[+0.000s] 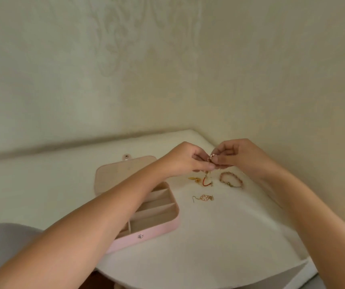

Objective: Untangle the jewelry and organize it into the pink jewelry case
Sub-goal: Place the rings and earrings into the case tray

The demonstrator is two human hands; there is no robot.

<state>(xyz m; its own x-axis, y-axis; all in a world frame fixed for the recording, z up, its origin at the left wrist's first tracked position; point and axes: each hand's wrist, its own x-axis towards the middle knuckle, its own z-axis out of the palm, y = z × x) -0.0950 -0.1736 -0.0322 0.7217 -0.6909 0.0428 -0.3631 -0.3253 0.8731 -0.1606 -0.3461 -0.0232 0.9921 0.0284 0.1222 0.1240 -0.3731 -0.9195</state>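
Note:
My left hand (pixel 185 157) and my right hand (pixel 235 153) meet above the white table, both pinching a small tangle of beaded jewelry (pixel 211 158). A red cord and charm (pixel 206 181) hang down from that tangle to the tabletop. The pink jewelry case (pixel 150 232) lies open at the left, its beige compartments showing nothing inside where visible; my left forearm crosses over it. A beaded bracelet (pixel 231 180) lies under my right hand. A gold earring (pixel 204 198) and a yellow piece (pixel 195 179) lie loose on the table.
The table (pixel 219 236) stands in a corner against patterned cream walls. Its rounded front edge runs along the bottom. A grey chair (pixel 0 240) shows at the lower left. The case's lid (pixel 115 174) lies flat toward the wall.

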